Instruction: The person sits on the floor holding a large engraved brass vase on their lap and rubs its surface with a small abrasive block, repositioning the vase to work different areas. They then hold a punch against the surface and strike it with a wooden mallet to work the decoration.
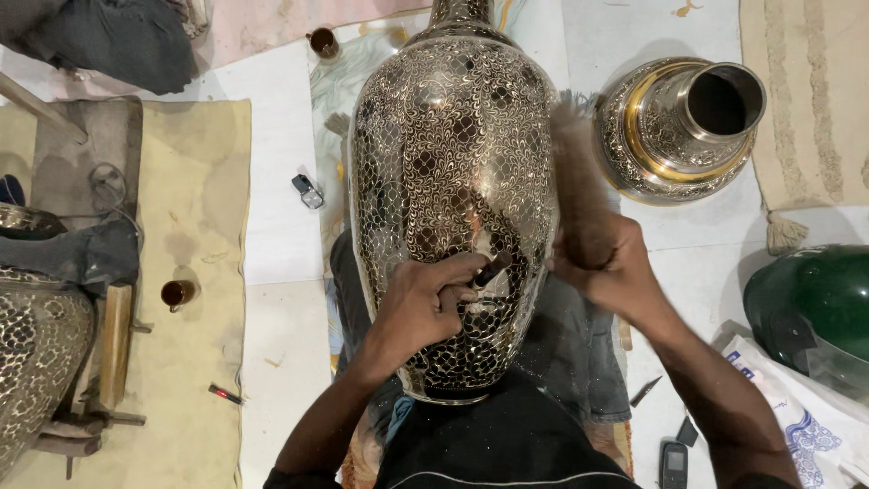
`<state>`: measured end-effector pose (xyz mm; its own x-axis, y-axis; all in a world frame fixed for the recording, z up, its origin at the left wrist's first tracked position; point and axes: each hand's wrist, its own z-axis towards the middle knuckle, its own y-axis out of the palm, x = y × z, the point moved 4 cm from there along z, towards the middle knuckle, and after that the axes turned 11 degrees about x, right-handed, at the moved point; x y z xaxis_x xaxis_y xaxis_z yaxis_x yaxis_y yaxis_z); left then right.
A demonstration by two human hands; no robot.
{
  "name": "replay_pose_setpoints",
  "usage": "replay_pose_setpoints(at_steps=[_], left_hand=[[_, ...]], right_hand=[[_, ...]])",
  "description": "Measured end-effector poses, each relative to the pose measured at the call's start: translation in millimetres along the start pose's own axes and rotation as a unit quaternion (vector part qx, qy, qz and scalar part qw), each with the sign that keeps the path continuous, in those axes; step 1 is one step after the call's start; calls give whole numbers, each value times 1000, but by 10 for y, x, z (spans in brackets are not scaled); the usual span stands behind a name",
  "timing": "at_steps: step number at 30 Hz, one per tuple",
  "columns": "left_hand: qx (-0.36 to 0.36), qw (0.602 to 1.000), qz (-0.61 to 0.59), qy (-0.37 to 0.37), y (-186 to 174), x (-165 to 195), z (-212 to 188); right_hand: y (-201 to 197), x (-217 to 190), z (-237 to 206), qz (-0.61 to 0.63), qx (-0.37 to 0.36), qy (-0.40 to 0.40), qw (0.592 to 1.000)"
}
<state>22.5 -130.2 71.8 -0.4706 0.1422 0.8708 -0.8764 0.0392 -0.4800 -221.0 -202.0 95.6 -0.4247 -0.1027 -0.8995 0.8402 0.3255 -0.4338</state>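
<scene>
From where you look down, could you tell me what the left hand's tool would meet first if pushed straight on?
The left hand points its small tool up and right; its tip seems already on the patterned vase. Further along lie the brush and right hand.

Silver-black leaf-patterned vase (453,163); seemingly brown brush (579,195)

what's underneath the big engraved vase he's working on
The big engraved vase lies across the person's lap on dark cloth, its neck over a patterned mat. What lies directly beneath its body is hidden.

We sit over a white tiled floor (272,226) under even light. A yellow cloth (204,181) covers its left side, and a fringed beige rug (806,100) lies at upper right.
</scene>
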Motion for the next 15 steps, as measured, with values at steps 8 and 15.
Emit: replay_pose_setpoints(at_steps=[8,15], left_hand=[[28,1000,2,-11,8,-36,-93],[60,995,-72,16,0,-11,-97]], right_hand=[[142,102,4,-42,42,-14,998],[244,193,70,-44,28,9,999]])
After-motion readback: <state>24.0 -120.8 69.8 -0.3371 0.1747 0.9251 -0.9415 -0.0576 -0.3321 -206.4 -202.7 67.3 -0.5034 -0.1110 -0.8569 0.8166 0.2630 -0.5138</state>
